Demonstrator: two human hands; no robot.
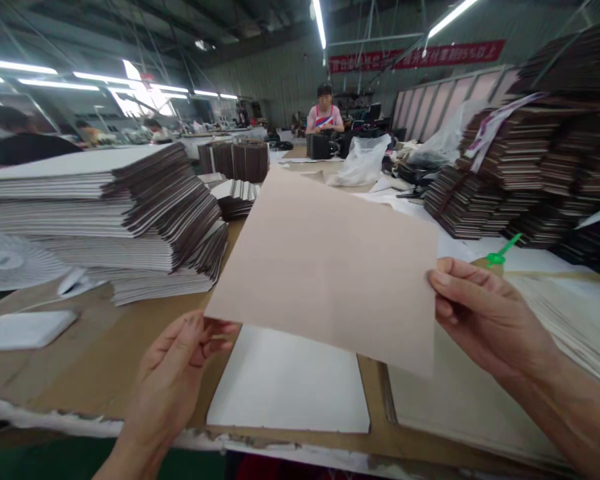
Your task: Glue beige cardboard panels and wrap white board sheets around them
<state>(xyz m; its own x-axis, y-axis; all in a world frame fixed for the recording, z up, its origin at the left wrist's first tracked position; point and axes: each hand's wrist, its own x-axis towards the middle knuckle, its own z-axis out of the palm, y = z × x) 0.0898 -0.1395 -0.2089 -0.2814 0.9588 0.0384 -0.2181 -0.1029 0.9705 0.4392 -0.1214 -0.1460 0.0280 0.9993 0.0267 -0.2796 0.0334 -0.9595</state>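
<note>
- A beige sheet (325,267) is held up flat above the tabletop (130,347), between both hands.
- The left hand (177,373) pinches its near left corner with the fingertips.
- The right hand (480,313) pinches its right edge, thumb on top.
- A white board (290,387) lies on the tabletop under the sheet.
- Stacks of folded boards (145,220) stand at the left.

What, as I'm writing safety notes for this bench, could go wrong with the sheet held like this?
The beige sheet is pinched at its edges by the left grip and right grip, so it may sag or crease. It could land skewed on the white board below. The right grip sits close to the green-capped bottle, which could be knocked.
</note>
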